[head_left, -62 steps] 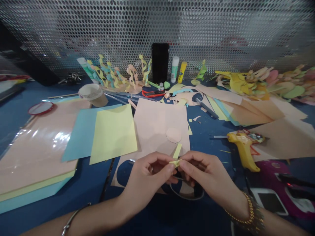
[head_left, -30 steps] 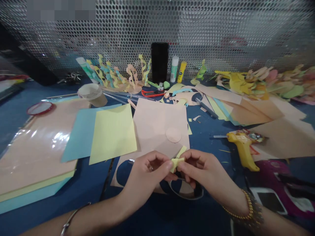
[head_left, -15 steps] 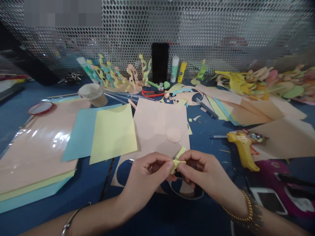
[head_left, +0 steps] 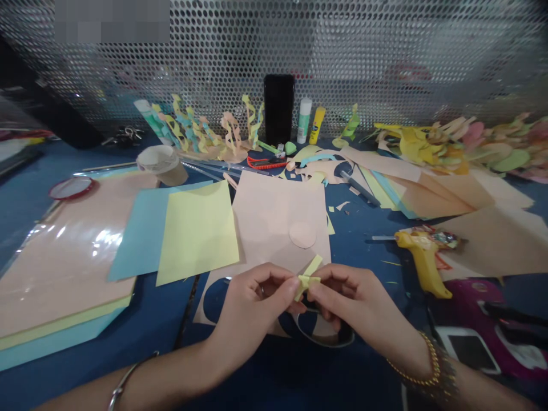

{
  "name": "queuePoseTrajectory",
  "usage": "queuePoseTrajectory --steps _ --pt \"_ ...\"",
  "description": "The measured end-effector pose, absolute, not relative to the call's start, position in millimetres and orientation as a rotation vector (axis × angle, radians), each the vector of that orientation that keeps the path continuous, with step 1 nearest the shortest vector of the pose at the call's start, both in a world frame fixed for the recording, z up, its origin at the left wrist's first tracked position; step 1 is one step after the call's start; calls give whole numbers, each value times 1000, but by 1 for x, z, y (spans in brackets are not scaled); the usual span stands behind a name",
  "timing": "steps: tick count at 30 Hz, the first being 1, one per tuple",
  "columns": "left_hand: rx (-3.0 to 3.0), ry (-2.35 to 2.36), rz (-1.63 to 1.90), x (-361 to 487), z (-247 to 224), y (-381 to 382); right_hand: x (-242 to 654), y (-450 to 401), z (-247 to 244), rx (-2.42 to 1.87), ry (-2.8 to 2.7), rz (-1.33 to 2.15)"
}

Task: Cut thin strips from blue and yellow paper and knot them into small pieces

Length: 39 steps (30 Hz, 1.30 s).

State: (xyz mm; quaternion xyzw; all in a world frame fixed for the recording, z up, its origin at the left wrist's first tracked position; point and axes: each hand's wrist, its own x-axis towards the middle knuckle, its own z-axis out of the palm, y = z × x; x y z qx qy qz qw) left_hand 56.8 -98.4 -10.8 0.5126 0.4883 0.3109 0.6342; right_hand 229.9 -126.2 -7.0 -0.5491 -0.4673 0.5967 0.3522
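Observation:
Between my two hands, low in the middle of the head view, is a small folded yellow paper strip (head_left: pixel 311 268), its pieces crossing. My left hand (head_left: pixel 261 299) pinches its left side between thumb and forefinger. From the right, my right hand (head_left: pixel 349 291) grips the other side; its lower fingers curl beneath and are partly hidden. Just beyond lies a pink sheet (head_left: pixel 274 211) with a small pale pink paper circle (head_left: pixel 302 234) on it. Scissor handles, partly covered, show under my right hand.
Yellow (head_left: pixel 199 231) and blue (head_left: pixel 139 234) sheets lie left. A yellow glue gun (head_left: pixel 422 257) and a purple object (head_left: pixel 475 297) are at right. A phone (head_left: pixel 279 108), glue sticks (head_left: pixel 303 121) and curled paper pieces (head_left: pixel 231 131) stand at the back.
The crossing yellow strip has shifted slightly left and turned a little between my fingertips. Both hands stay almost where they were, still pinching.

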Motion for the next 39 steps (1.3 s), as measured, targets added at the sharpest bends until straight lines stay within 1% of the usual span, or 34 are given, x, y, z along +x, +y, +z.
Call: queuePoseTrajectory --steps 7,15,24,39 --pt "1097 1092 692 59 -10 -98 228 -126 -8 -1463 -1212 1485" --pt "991 1010 709 58 -13 -99 229 -127 -10 -1465 -1179 1529" --pt "1036 1116 694 60 -12 -98 227 -126 -9 -1457 -1219 1511" --pt "1057 1080 692 59 -12 -97 228 -127 -9 -1449 -1236 1501"
